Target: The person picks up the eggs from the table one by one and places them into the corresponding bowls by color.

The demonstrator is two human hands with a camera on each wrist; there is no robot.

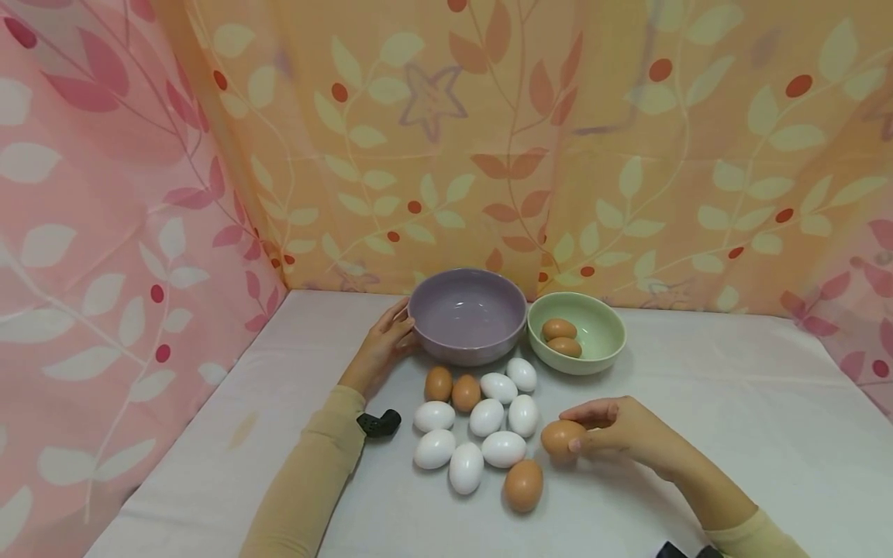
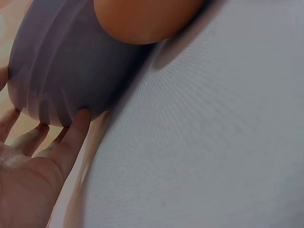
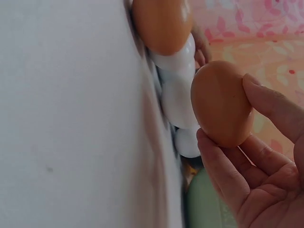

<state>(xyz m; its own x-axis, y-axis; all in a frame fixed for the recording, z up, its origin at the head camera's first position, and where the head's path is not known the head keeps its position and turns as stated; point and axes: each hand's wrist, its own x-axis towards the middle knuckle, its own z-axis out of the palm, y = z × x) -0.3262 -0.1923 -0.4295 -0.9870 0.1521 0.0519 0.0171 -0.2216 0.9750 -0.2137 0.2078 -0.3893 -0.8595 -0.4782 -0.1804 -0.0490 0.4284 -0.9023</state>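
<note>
My right hand [image 1: 631, 435] pinches a brown egg [image 1: 562, 440] between thumb and fingers, to the right of the egg group. In the right wrist view that same egg [image 3: 222, 103] shows whole, with the fingertips on its sides. My left hand [image 1: 382, 347] touches the left side of a purple bowl [image 1: 467, 353]. Its fingers lie loosely extended against the bowl's outer wall [image 2: 61, 61] in the left wrist view. No eggs show inside the purple bowl. The green bowl [image 1: 605, 341] beside it contains two brown eggs [image 1: 560, 329].
Several white eggs [image 1: 487, 418] lie loose on the white-covered table [image 1: 698, 387] in front of the bowls. Two brown eggs [image 1: 439, 384] sit near the purple bowl, and another brown egg [image 1: 523, 486] lies nearest the front. Patterned curtains [image 1: 446, 155] hang behind and at the sides.
</note>
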